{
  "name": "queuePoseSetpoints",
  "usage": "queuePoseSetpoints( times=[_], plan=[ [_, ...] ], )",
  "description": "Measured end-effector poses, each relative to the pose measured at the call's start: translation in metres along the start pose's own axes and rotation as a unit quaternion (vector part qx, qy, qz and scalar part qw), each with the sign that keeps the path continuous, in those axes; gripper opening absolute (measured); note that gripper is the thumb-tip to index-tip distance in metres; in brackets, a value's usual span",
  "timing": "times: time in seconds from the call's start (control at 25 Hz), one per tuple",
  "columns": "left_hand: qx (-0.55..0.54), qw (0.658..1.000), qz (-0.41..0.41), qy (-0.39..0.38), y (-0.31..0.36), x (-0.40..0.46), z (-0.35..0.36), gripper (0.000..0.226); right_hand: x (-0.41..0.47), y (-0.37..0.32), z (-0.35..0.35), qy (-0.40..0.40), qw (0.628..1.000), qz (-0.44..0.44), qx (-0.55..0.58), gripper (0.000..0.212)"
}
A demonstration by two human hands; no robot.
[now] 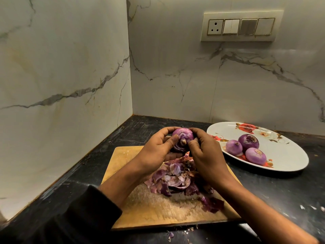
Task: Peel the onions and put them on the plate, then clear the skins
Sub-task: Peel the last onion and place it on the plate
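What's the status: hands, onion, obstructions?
Both hands, left hand and right hand, grip onion, peeling. Three onions on plate. Skins cover board.

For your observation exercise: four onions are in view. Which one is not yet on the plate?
The onion held over the board by the left hand and right hand. The other three lie on the plate.
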State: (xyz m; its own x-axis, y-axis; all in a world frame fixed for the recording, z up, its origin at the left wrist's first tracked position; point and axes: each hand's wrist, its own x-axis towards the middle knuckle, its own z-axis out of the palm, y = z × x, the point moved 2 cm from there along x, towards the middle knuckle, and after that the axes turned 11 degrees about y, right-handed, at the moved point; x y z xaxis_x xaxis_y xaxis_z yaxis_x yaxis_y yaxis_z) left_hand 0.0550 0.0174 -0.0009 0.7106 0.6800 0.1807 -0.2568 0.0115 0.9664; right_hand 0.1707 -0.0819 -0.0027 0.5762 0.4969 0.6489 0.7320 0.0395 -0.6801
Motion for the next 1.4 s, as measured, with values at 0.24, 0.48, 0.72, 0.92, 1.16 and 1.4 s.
queuePoseSetpoints(
  times=[0.24, 0.48, 0.72, 0.92, 1.16, 1.4],
  plan=[
    [-0.004, 1.000, -0.006, -0.010, -0.0007, 0.0000, -0.0012, 0.025, 0.0010, 0.0003, -0.0011, -0.001, 1.000, -0.009, -0.011, 0.030],
    [-0.006, 1.000, -0.006, -0.011, 0.0001, -0.0007, -0.0018, 0.026, 0.0005, 0.0003, -0.0018, -0.001, 1.000, -0.012, -0.006, 0.032],
    [-0.005, 1.000, 0.005, 0.009, -0.0006, -0.0018, 0.0026, 0.023, 0.0020, 0.0015, -0.0023, -0.009, 1.000, 0.001, -0.006, 0.037],
    [-0.064, 0.997, -0.035, 0.014, 0.0040, -0.0017, 0.0015, 0.032, -0.0013, 0.0013, -0.0040, -0.013, 0.995, 0.037, 0.094, 0.026],
    [-0.056, 0.997, -0.039, -0.025, 0.0068, -0.0072, 0.0035, 0.053, -0.0023, 0.0045, -0.0049, 0.039, 0.995, 0.047, 0.074, 0.016],
    [-0.099, 0.994, -0.052, -0.005, 0.0057, -0.0036, 0.0015, 0.046, -0.0005, 0.0077, -0.0051, 0.058, 0.989, 0.079, 0.115, 0.017]
  ],
)
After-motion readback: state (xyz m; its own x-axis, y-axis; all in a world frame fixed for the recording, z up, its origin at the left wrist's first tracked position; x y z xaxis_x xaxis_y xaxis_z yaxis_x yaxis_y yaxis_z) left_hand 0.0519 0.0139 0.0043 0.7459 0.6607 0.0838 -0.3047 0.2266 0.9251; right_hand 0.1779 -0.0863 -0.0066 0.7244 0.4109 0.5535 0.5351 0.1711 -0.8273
